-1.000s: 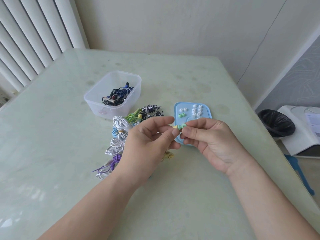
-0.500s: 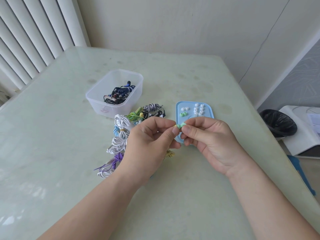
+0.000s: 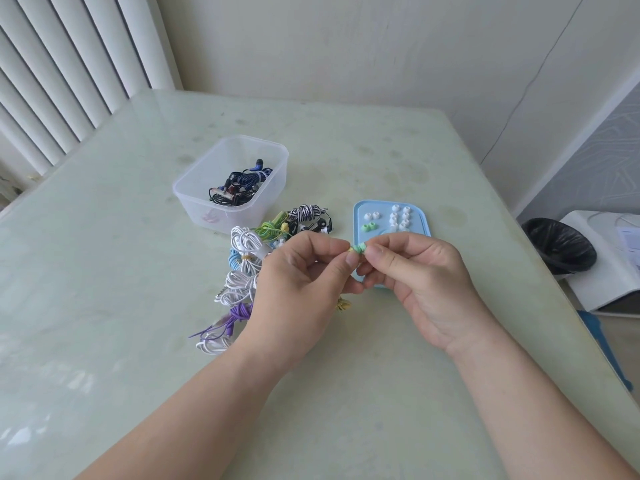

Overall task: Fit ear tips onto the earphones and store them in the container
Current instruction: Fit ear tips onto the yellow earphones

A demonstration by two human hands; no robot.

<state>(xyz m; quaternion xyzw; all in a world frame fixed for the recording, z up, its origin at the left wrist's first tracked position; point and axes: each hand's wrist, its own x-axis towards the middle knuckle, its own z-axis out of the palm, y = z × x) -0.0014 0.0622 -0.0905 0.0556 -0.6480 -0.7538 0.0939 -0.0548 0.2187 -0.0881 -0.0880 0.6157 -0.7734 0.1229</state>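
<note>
**Ear Tip Held Against Earbud Above the Bench**

Both hands are raised above the pale green glossy bench (image 3: pixel 104 271), with their fingertips meeting. The left hand (image 3: pixel 298 282) pinches a small yellow earbud (image 3: pixel 351 250) between thumb and forefinger. The right hand (image 3: pixel 422 282) pinches a mint-green silicone ear tip (image 3: pixel 361 248) the same way, and the ear tip touches the end of the earbud. It cannot be told whether the tip is fully seated. A bit of yellow cable (image 3: pixel 343 304) shows under the left hand.

Behind the right hand lies a light blue rectangular tray (image 3: pixel 420 225), partly covered by the fingers. It carries a group of white ear tips (image 3: pixel 398 218) and one pair of green ear tips (image 3: pixel 368 226).

Left of the tray, a loose pile of coiled earphones (image 3: pixel 247 268) rests on the bench, in white, purple, blue, green and black-and-white stripes. Beyond the pile stands a clear rectangular plastic container (image 3: pixel 194 199) holding dark blue and black earphones (image 3: pixel 239 187).
</note>
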